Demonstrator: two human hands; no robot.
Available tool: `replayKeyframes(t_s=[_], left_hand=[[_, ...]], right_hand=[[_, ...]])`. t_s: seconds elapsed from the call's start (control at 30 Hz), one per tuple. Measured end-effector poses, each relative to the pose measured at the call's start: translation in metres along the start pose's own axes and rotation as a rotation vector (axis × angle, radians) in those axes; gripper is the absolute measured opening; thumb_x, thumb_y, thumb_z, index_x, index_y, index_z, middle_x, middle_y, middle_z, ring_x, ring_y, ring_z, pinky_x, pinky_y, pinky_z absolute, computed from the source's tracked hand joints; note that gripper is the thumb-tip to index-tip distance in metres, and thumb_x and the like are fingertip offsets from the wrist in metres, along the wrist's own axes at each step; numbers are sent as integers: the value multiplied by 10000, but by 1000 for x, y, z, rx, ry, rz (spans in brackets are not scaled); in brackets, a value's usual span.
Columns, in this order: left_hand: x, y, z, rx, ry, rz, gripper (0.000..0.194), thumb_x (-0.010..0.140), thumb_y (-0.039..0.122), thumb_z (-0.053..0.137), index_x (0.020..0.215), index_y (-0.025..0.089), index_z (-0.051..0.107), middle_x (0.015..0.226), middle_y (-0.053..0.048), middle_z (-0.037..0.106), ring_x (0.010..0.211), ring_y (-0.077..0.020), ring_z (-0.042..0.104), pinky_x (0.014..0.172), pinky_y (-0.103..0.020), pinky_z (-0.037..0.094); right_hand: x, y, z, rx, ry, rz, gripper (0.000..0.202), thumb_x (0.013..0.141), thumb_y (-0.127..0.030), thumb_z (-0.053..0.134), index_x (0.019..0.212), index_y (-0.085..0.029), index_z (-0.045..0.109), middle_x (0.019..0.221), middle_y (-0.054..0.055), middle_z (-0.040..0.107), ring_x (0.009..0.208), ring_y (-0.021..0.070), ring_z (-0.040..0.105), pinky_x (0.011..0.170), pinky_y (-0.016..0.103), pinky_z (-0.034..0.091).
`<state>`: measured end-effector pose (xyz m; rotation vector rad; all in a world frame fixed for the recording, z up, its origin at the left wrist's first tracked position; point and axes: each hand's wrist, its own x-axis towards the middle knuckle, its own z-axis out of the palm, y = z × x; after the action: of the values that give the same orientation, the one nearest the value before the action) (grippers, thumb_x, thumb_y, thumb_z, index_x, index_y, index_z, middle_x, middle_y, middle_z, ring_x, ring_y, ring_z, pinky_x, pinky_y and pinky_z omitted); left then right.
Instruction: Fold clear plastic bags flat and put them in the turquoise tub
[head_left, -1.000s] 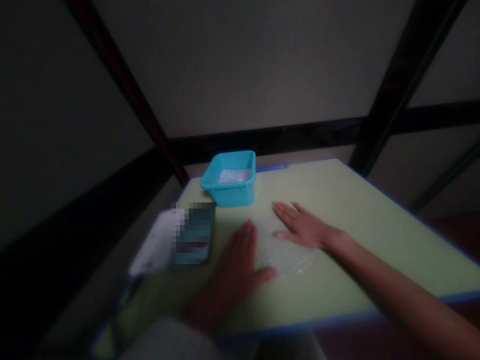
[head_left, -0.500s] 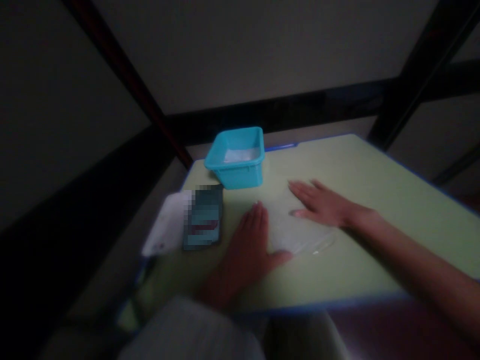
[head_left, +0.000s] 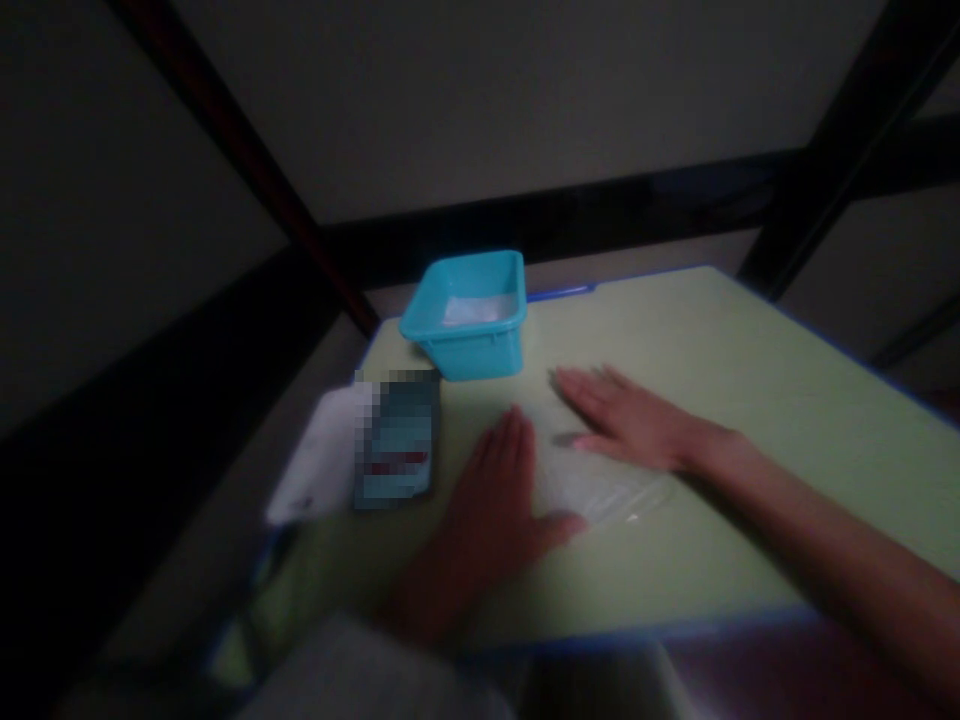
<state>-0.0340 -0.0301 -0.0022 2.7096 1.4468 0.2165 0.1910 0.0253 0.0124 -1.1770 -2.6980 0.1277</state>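
A clear, thin plastic sheet or bag (head_left: 600, 490) lies flat on the pale green table (head_left: 675, 320). My left hand (head_left: 499, 500) rests flat at its left edge, fingers stretched forward and thumb out to the right over the plastic. Over the far right part of the plastic is my right hand (head_left: 630, 415), palm down, its fingers extended toward the left and its thumb apart. Neither hand grips anything. Some of the plastic is hidden under the hands, and its outline is faint in the dim light.
A turquoise basket (head_left: 480, 355) with white contents stands at the back left. Left of my left hand lies a dark, partly pixelated flat object (head_left: 401, 440), beside a white item (head_left: 319, 455) at the table's left edge. A blue stick-like item (head_left: 561, 294) lies along the back edge.
My right hand has slid a little to the left across the plastic. My left hand stays in nearly the same place. The view has shifted slightly.
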Motion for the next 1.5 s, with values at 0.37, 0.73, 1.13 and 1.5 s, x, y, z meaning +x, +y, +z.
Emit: replayKeyframes(t_s=[0.37,0.73,1.13,1.5], left_hand=[[0,-2,4,21,32,7,983,713,618,568,1401,35,175,1481,-286,190,1380,-366,187,1094,-509,248],[0,0,2,23,2,-9,983,696,605,598,1379,4,226,1470,-298,206,1378,-366,183,1104,-495,249],[1,2,-2,-27,-29,-40,1093,635,642,638,1392,-10,195,1478,-306,154,1387,-363,135,1109,-501,236],[2,3,-4,0,-82,-89,1150,607,677,628,1393,-39,189,1475,-315,131,1386,-369,123,1118,-501,211]], right_hand=[[-9,23,0,-23,-20,144,794,874,-691,169,1469,-168,222,1494,115,273,1379,307,195,1122,535,97],[-7,14,8,-1,-24,60,791,880,-682,185,1478,-165,182,1507,114,224,1384,286,196,1126,520,103],[-7,14,10,-25,11,66,756,895,-657,195,1470,-167,216,1500,111,250,1378,279,221,1121,503,154],[-7,13,9,-64,4,54,774,891,-665,181,1462,-144,229,1506,130,227,1385,263,204,1123,495,152]])
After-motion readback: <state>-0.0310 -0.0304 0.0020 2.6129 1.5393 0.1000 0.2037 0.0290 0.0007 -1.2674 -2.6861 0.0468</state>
